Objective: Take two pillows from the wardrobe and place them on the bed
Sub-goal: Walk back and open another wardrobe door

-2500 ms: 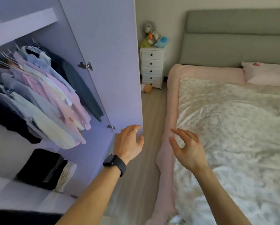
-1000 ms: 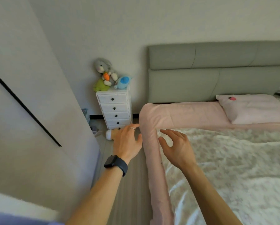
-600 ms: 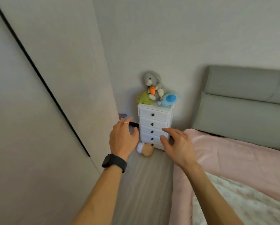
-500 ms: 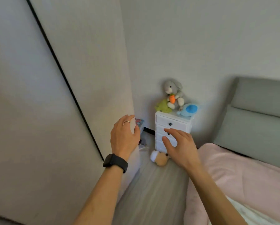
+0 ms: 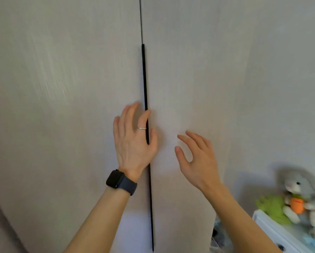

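Two closed pale wardrobe doors fill the head view, a left door (image 5: 61, 106) and a right door (image 5: 189, 79), parted by a long black vertical handle strip (image 5: 144, 79). My left hand (image 5: 133, 139), with a ring and a black watch, is raised with fingers apart right in front of the strip. My right hand (image 5: 196, 157) hovers before the right door, fingers spread and curled, holding nothing. No pillow and no bed are in view.
At the lower right stands a white chest of drawers (image 5: 273, 232) with a grey plush rabbit (image 5: 299, 189) and a green plush toy (image 5: 273, 209) on top. The room wall (image 5: 284, 88) rises to the right of the wardrobe.
The view has swung left and up, away from the bed and the open wardrobe section, onto the closed doors. Both hands have risen to the black handle strip.
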